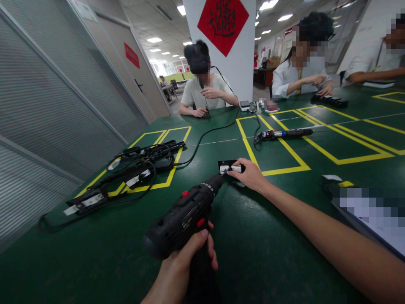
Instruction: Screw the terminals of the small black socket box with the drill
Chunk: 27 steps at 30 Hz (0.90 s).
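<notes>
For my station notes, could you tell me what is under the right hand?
A small black part with a white label lies on the green table, pinned by the right hand, the drill's tip against it; its end beneath that hand is hidden.

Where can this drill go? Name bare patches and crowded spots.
Bare green table lies left of the drill, below the cable pile. The yellow-taped box beyond the right hand and its black part is bare in its near half. Crowded: the cable pile, the blurred sheets at right.
</notes>
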Available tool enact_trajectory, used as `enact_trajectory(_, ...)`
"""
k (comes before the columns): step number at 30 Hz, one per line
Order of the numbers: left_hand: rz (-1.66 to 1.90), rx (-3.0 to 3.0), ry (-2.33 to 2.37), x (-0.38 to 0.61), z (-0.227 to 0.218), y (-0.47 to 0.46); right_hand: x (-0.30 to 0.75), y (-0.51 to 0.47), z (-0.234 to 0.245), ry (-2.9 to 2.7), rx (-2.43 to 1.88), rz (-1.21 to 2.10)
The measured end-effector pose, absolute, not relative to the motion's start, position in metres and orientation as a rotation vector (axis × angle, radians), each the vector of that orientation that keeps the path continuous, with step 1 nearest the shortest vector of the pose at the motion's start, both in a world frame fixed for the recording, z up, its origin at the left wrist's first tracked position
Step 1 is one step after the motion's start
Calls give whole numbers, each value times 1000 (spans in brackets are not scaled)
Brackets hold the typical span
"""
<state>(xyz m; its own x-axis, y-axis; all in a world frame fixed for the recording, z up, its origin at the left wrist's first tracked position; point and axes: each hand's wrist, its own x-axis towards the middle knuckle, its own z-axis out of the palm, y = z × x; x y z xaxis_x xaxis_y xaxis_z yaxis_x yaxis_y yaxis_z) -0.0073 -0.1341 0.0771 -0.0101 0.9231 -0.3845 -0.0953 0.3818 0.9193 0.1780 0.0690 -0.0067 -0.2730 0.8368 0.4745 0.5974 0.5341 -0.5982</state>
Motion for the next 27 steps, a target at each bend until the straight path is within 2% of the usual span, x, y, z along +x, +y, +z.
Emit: enact_trajectory(27,987,808,1314,-7,75,-134,178,67,-1,-1967,-1189,416)
